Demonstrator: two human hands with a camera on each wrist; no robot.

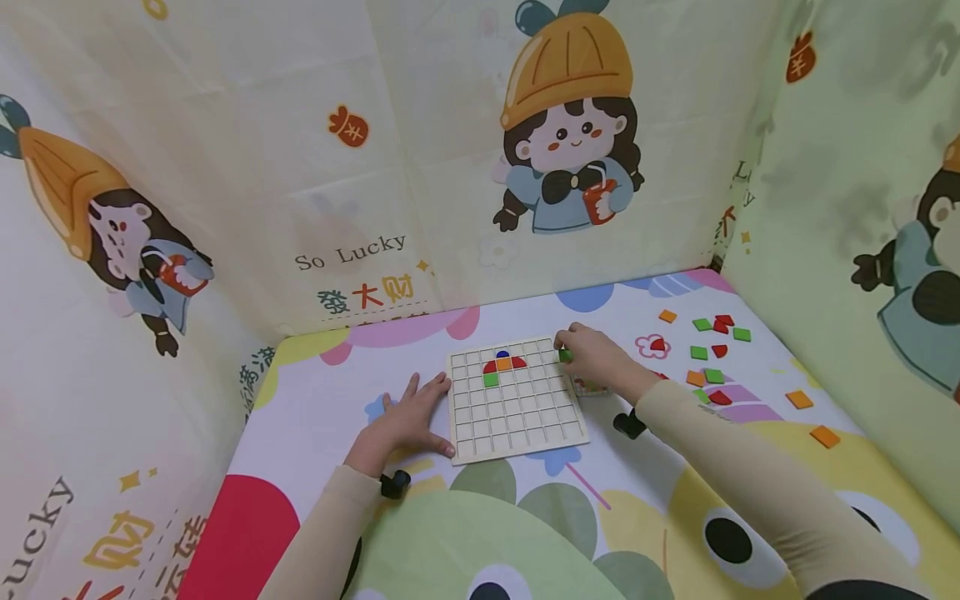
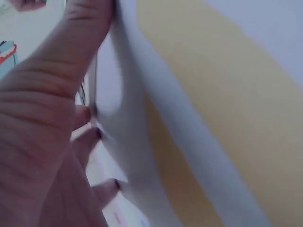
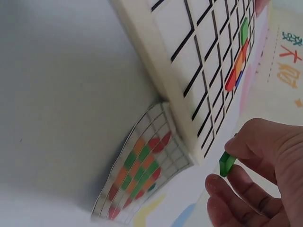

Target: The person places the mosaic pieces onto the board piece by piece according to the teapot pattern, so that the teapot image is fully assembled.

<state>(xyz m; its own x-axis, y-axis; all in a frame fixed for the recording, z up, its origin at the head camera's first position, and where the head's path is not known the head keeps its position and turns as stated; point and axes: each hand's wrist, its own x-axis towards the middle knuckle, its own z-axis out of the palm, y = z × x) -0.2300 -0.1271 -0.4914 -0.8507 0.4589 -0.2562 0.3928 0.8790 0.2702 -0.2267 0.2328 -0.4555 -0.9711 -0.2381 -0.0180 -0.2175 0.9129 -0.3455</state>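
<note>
A pale square grid board [image 1: 517, 421] lies flat on the table. Set in its upper cells are a blue piece [image 1: 502, 355], an orange square [image 1: 504, 364], red pieces [image 1: 519, 362] on either side of it and a green square [image 1: 491, 380]. My left hand [image 1: 408, 423] has its fingers spread, thumb and fingertips right at the board's left edge. Between thumb and fingers my right hand [image 1: 600, 357] pinches a green tile [image 3: 227, 163], over the board's upper right corner. Under that hand, a pattern card [image 3: 137, 165] with coloured squares sticks out beside the board.
Loose green squares [image 1: 742, 335], orange squares [image 1: 799, 400] and red pieces [image 1: 719, 352] lie scattered on the right of the table. A printed cloth [image 1: 637, 500] covers the tabletop. Patterned curtain walls [image 1: 435, 167] stand behind it and at both sides.
</note>
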